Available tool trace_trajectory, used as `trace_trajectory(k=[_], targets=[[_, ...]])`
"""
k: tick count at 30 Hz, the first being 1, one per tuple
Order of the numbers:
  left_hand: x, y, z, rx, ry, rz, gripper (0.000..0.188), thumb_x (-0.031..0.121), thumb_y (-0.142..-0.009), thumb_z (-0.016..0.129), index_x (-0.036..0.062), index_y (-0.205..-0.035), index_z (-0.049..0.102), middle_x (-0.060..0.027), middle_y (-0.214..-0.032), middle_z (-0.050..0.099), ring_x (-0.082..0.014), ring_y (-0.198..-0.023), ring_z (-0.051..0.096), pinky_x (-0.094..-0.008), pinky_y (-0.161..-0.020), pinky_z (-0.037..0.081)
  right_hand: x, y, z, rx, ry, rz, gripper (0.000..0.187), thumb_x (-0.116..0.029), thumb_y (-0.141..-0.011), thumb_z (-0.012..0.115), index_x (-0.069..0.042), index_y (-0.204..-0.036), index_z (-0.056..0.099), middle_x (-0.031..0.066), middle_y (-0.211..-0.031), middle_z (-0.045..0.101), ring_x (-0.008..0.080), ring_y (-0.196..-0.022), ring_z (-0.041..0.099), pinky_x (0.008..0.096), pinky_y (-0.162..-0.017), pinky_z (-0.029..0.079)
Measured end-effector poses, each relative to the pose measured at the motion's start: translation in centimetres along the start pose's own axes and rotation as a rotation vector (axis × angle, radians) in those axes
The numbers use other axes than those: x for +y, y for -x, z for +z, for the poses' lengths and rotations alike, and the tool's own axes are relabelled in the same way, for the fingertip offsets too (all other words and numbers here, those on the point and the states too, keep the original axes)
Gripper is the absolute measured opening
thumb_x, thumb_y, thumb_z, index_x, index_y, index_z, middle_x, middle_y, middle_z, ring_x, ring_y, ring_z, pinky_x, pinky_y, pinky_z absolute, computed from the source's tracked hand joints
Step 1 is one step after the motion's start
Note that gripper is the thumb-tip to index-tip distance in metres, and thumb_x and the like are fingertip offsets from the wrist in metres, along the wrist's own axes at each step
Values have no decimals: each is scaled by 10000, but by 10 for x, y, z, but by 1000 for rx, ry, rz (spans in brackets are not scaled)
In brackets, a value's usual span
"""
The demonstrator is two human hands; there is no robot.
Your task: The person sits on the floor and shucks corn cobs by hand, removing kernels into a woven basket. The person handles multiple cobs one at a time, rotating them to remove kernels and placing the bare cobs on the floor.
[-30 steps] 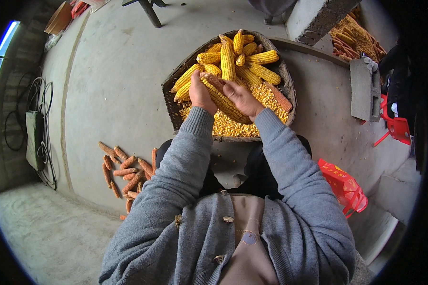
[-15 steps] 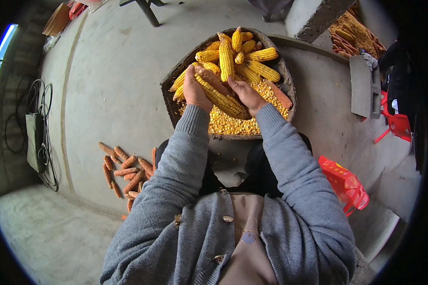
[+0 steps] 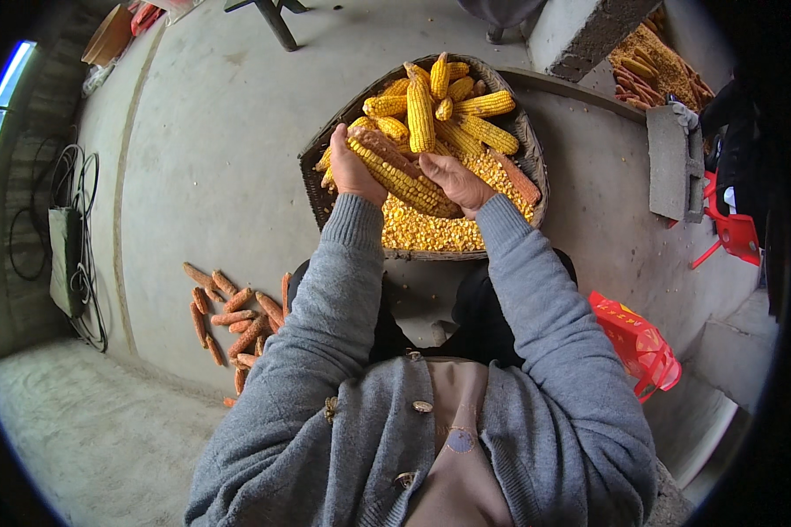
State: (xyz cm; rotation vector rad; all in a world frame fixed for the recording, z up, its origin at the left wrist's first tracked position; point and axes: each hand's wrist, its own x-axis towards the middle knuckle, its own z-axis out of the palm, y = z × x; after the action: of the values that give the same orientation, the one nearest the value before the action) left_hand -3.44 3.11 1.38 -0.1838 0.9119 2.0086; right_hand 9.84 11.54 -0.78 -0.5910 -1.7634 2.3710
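Shifted slightly left, the left hand (image 3: 358, 171) curls closed round a half-stripped cob (image 3: 400, 182) — the right hand (image 3: 459, 184), thumb out, fingers hidden, grip unclear — over the basket (image 3: 531, 140), nearer its left edge; whole cobs (image 3: 420, 114) crowd its far edge, concrete floor (image 3: 211, 149) beyond.

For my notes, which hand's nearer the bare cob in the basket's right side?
Right. The right hand is left of the bare cob; the left hand is farther left, holding another cob.
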Motion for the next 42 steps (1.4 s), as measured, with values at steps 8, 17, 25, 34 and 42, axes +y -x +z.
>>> trace_trajectory(k=[8, 17, 25, 34, 42], targets=[[5, 7, 9, 88, 19, 22, 397, 397, -867, 362, 53, -786, 542, -108, -661, 579, -254, -604, 570, -406, -616, 494, 2, -3, 0, -10, 58, -18, 491, -340, -877, 519, 18, -1212, 482, 75, -1096, 587, 141, -1024, 517, 262, -877, 421], [19, -7, 4, -75, 164, 33, 375, 405, -859, 385, 81, -739, 530, -112, -686, 578, -284, -644, 562, -441, -719, 476, -17, 6, 4, -65, 103, -123, 502, -414, -881, 491, 19, -1131, 540, 48, -978, 604, 127, -896, 534, 253, -807, 428], [19, -20, 6, -213, 136, 51, 353, 397, -852, 411, 79, -746, 521, -110, -695, 556, -264, -652, 548, -411, -694, 476, -12, 0, 2, 96, 263, -24, 585, -492, -872, 463, 22, -1146, 518, 71, -1018, 582, 133, -919, 510, 264, -827, 403], [17, -23, 5, -203, 137, 59, 351, 389, -847, 410, 82, -722, 525, -108, -680, 549, -266, -648, 535, -425, -736, 446, -6, -3, -2, 25, 258, -60, 602, -517, -877, 416, 11, -1148, 518, 42, -917, 584, 129, -880, 516, 280, -801, 410], [29, -25, -3, -113, 249, 59, 399, 401, -849, 360, 68, -712, 532, -125, -660, 556, -291, -618, 521, -434, -706, 443, -17, 2, -3, -59, -14, 35, 518, -372, -885, 498, -2, -1245, 449, -45, -583, 434, 33, -431, 398, 183, -378, 369]])
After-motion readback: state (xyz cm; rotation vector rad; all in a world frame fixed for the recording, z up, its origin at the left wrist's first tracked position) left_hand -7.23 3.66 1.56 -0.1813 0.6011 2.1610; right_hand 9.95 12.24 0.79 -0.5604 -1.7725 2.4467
